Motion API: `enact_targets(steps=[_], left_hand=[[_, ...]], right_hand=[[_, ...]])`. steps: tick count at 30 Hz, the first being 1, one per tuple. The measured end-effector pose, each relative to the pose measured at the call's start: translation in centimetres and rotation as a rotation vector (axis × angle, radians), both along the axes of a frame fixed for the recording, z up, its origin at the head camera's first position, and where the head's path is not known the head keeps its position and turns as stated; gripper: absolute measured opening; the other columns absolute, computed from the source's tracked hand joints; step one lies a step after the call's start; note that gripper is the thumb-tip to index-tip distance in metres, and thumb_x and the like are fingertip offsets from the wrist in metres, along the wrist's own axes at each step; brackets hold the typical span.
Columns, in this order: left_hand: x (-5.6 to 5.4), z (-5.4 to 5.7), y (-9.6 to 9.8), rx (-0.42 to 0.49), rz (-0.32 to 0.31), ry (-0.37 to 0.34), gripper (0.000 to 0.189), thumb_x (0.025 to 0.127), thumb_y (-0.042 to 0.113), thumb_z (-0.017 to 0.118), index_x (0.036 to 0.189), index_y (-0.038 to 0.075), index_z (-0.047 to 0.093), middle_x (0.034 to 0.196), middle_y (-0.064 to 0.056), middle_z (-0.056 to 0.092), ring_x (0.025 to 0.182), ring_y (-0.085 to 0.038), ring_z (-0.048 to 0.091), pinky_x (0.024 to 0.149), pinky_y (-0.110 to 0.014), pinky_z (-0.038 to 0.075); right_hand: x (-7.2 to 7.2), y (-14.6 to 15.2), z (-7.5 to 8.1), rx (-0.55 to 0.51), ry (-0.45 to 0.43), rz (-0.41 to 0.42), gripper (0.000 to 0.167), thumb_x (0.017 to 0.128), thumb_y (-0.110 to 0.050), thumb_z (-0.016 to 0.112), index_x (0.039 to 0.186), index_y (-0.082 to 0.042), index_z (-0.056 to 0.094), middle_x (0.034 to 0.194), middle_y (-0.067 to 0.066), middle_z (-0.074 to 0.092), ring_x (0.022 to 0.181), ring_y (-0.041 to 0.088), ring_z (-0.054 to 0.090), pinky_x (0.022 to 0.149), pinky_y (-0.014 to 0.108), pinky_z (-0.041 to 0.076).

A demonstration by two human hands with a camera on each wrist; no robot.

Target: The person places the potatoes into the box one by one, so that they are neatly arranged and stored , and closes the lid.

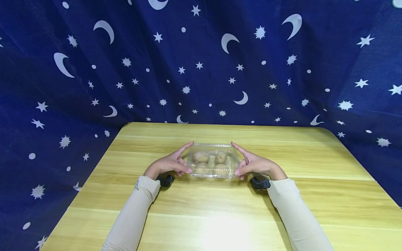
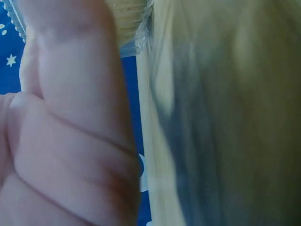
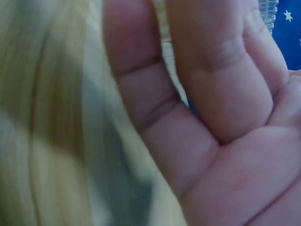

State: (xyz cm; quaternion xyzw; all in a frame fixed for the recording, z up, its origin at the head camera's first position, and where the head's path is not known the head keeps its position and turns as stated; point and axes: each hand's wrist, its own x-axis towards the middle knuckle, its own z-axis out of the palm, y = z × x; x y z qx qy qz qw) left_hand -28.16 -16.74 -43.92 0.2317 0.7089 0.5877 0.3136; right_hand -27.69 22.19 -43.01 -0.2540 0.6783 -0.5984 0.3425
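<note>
A clear plastic lidded box (image 1: 211, 146) sits near the middle of the wooden table in the head view. Inside it are several brown, round, potato-like items (image 1: 201, 157). My left hand (image 1: 171, 162) grips the box's left end, forefinger at the far corner and thumb at the near one. On the right end my right hand (image 1: 258, 163) holds it the same way. In the left wrist view, a ridged edge of the box (image 2: 137, 43) shows past the fingers. The right wrist view is mostly filled by fingers, with a sliver of the box behind them.
The light wooden table (image 1: 220, 202) has rounded far corners and a bright glare near its front. A dark blue curtain (image 1: 201, 97) with white moons and stars hangs behind and beside it. Black wrist straps (image 1: 260, 183) sit at both wrists.
</note>
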Motion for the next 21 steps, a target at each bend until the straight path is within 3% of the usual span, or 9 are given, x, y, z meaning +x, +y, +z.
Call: enact_targets(steps=[10, 15, 18, 21], left_hand=[[-0.09, 0.05, 0.20, 0.024, -0.007, -0.014, 0.118, 0.092, 0.006, 0.080, 0.176, 0.027, -0.001, 0.080, 0.000, 0.076, 0.065, -0.011, 0.060, 0.065, -0.025, 0.054], [0.13, -0.02, 0.07, 0.017, -0.010, 0.003, 0.119, 0.094, 0.010, 0.082, 0.176, 0.026, -0.003, 0.083, 0.000, 0.077, 0.070, -0.013, 0.064, 0.069, -0.026, 0.056], [0.33, -0.15, -0.03, 0.013, -0.013, 0.004, 0.114, 0.098, 0.007, 0.075, 0.175, 0.025, -0.007, 0.087, -0.004, 0.073, 0.076, -0.015, 0.065, 0.073, -0.027, 0.059], [0.46, -0.41, -0.14, 0.004, 0.001, -0.001, 0.095, 0.112, 0.012, 0.056, 0.173, 0.026, -0.015, 0.095, -0.009, 0.068, 0.081, -0.016, 0.066, 0.076, -0.027, 0.061]], right_hand=[[0.17, -0.10, 0.04, -0.001, 0.004, -0.011, 0.127, 0.093, 0.009, 0.074, 0.168, -0.012, -0.026, 0.083, 0.007, 0.078, 0.074, 0.016, 0.072, 0.070, 0.029, 0.063], [0.15, 0.00, -0.28, -0.008, 0.044, -0.001, 0.125, 0.094, 0.007, 0.075, 0.168, -0.009, -0.025, 0.081, 0.005, 0.075, 0.076, 0.017, 0.072, 0.076, 0.031, 0.063], [0.27, 0.11, -0.60, 0.003, 0.094, -0.017, 0.126, 0.095, -0.001, 0.081, 0.169, -0.007, -0.022, 0.082, 0.006, 0.070, 0.078, 0.016, 0.070, 0.080, 0.030, 0.062], [0.58, 0.16, -0.80, 0.017, 0.137, -0.040, 0.125, 0.097, -0.010, 0.082, 0.169, -0.005, -0.019, 0.085, 0.004, 0.062, 0.080, 0.014, 0.064, 0.079, 0.029, 0.060]])
